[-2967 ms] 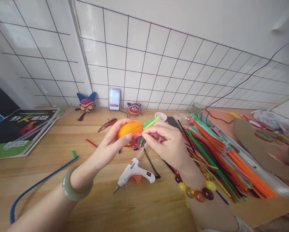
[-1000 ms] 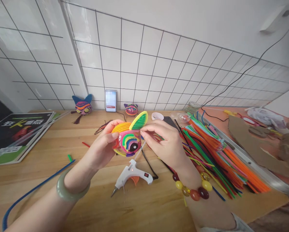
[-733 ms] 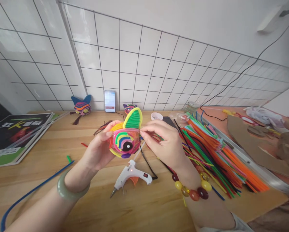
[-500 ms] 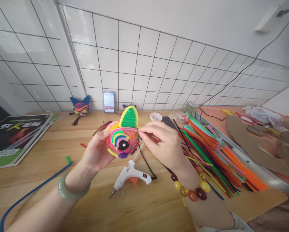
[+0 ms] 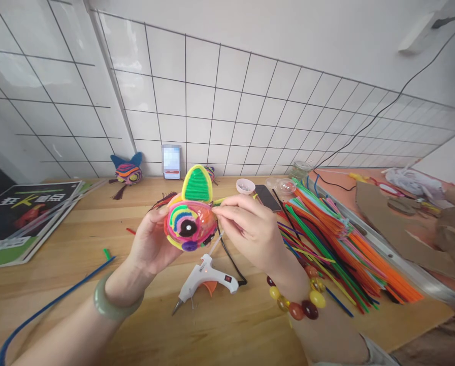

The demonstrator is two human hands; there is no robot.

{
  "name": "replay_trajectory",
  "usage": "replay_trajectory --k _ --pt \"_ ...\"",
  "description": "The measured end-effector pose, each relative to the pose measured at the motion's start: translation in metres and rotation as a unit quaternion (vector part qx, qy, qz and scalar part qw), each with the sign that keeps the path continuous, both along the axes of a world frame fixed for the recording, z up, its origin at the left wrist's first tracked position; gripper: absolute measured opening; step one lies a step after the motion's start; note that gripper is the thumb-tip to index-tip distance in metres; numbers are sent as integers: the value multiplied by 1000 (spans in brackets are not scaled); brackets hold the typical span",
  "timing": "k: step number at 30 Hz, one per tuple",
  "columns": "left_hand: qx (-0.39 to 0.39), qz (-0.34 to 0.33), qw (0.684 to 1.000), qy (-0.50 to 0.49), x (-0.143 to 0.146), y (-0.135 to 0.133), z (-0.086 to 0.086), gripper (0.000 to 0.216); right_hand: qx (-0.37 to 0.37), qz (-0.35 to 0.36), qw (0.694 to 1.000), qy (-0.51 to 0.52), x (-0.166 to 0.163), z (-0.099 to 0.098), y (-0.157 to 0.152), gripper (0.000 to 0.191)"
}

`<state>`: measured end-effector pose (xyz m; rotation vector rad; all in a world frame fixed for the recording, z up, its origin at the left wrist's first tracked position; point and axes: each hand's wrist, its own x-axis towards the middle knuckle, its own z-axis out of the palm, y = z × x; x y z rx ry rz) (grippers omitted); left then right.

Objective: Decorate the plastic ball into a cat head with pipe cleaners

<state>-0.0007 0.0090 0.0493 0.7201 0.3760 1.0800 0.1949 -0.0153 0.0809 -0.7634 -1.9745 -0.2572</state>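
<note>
My left hand (image 5: 151,244) grips a round pipe-cleaner animal head (image 5: 187,226) from its left side, face towards me. The head has coloured rings around a black eye and one green, yellow-rimmed ear (image 5: 197,184) standing upright on top. My right hand (image 5: 250,229) pinches the head's right edge with thumb and forefinger, holding a thin strand there. Both hands hover above the wooden table (image 5: 220,325), over a white hot glue gun (image 5: 206,277) lying on its side.
A thick heap of coloured pipe cleaners (image 5: 337,244) lies to the right. Two finished heads (image 5: 126,172), a phone (image 5: 171,161) leaning on the tiled wall, a small bowl (image 5: 246,186), books (image 5: 25,213) at left and a blue pipe cleaner (image 5: 52,305) surround the work.
The head has been turned from its orange back to its ringed face. The green ear has swung upright, and both hands have drifted slightly left and up.
</note>
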Motion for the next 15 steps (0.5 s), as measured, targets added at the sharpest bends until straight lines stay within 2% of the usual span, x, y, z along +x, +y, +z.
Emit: replay_trajectory --k 6,15 --pt "-1 -14 1000 -11 1 -1 -1 40 24 -11 999 -19 -1 -1 0 22" --pt "-13 -15 999 -35 2 -3 -1 33 26 -22 999 -20 -6 -4 0 23"
